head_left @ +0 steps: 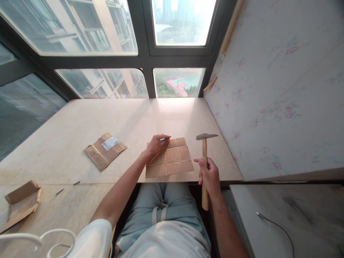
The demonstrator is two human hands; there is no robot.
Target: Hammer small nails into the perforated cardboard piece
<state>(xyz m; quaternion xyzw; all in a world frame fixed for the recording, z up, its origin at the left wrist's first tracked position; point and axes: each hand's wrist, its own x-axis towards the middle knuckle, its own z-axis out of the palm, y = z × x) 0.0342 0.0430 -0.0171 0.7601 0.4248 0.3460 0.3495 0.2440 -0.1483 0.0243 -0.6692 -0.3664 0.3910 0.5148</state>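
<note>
My right hand [209,176] is wrapped around the wooden handle of a hammer [205,152], which stands roughly upright with its metal head at the top. Its index finger points toward the cardboard. On the table's near edge lies a flattened piece of cardboard [177,154], creased and punched with rows of small holes. Over its upper left part, my left hand [156,144] is closed on a thin pen-like thing with a blue part [162,139]. The tip of that thing is too small to make out. The hammer head is apart from the cardboard and from my left hand.
A second cardboard piece [104,152] with a white label lies to the left. An open cardboard box [23,202] and two small dark slivers [76,183] are farther left. A cable [276,224] rests on the lower surface at right. Windows and a flowered wall [282,89] border the table.
</note>
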